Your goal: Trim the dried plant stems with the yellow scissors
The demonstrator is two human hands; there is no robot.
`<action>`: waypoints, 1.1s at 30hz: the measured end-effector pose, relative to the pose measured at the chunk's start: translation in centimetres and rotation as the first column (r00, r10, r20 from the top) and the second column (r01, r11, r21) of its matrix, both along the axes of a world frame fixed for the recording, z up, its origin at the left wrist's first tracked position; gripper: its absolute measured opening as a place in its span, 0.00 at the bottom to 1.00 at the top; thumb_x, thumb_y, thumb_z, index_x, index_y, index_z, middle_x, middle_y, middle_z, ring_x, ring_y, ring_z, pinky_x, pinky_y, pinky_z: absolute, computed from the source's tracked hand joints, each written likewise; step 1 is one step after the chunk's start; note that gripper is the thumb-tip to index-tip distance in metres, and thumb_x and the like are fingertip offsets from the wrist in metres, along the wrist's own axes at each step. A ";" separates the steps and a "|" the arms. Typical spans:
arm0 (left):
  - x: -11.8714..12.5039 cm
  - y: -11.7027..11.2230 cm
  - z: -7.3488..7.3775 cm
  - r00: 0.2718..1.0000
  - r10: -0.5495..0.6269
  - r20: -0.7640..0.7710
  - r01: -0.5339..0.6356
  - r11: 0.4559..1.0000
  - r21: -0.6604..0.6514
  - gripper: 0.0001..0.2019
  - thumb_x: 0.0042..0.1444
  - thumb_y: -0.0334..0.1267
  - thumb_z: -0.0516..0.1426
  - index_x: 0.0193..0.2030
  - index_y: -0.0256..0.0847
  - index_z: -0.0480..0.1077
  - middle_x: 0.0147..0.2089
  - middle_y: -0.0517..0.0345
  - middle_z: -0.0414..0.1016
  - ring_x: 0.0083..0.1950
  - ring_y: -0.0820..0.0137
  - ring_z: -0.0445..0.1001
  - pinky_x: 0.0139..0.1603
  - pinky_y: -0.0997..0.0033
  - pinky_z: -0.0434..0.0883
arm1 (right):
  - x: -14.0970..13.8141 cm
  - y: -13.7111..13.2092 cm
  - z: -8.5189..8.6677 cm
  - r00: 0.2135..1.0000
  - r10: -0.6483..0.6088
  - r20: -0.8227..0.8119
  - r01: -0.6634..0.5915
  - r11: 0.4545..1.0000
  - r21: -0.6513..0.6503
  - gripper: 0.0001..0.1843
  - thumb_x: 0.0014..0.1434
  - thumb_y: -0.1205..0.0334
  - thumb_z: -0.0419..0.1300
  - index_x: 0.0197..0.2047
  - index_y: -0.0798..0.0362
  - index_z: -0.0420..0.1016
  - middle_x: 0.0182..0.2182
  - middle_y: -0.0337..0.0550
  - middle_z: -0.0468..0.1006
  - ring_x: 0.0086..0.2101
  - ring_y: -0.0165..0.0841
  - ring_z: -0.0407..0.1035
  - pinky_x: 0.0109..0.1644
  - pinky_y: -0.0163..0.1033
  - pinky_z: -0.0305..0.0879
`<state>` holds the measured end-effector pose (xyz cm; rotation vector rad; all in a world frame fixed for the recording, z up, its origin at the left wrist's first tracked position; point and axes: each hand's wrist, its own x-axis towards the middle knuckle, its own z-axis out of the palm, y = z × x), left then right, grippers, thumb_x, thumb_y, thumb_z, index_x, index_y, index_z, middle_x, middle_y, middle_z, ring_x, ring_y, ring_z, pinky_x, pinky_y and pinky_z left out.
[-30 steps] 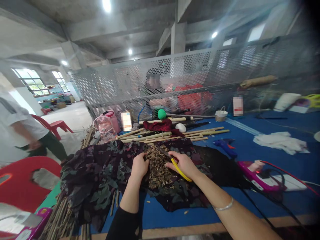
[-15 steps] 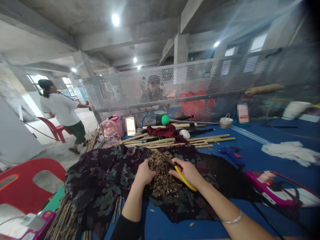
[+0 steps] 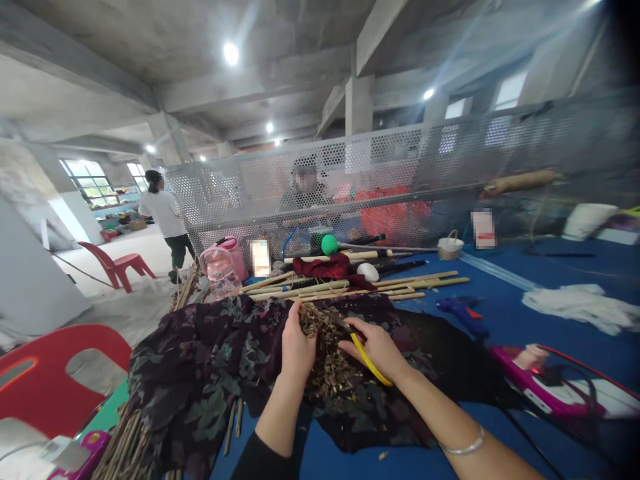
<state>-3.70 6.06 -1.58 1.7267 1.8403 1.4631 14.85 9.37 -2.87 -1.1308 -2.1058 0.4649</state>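
A heap of brown, dried plant bits (image 3: 333, 370) lies on a dark floral cloth (image 3: 200, 373) in front of me. My left hand (image 3: 299, 350) is at the left side of the heap, its fingers curled around a clump of the bits, partly hidden behind the hand. On the heap's right side, my right hand (image 3: 376, 347) grips yellow-handled scissors (image 3: 370, 363). Their dark blades point up and left over the heap, and the tips are hard to make out among the bits.
Long sticks (image 3: 310, 291), a dark red cloth (image 3: 323, 267) and a green ball (image 3: 329, 245) lie beyond the heap. At right are a blue glue gun (image 3: 463, 315), white gloves (image 3: 583, 307) and a magenta power strip (image 3: 530, 383). A perforated metal panel (image 3: 240, 193) stands behind.
My left hand has shifted slightly right and turned more upright, gathering a clump against its fingers. My right hand stays nearly still with the scissors. A person at left has walked farther away.
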 end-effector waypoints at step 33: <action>1.3 0.1 -0.7 0.937 -0.310 -0.159 0.301 0.951 -0.076 0.29 0.47 0.22 0.51 0.57 0.44 0.61 0.46 0.51 0.71 0.48 0.65 0.68 0.52 0.61 0.64 | 0.4 0.1 0.3 0.985 -0.018 -0.174 0.025 0.999 0.037 0.17 0.52 0.53 0.59 0.44 0.52 0.69 0.25 0.37 0.71 0.23 0.29 0.61 0.28 0.31 0.59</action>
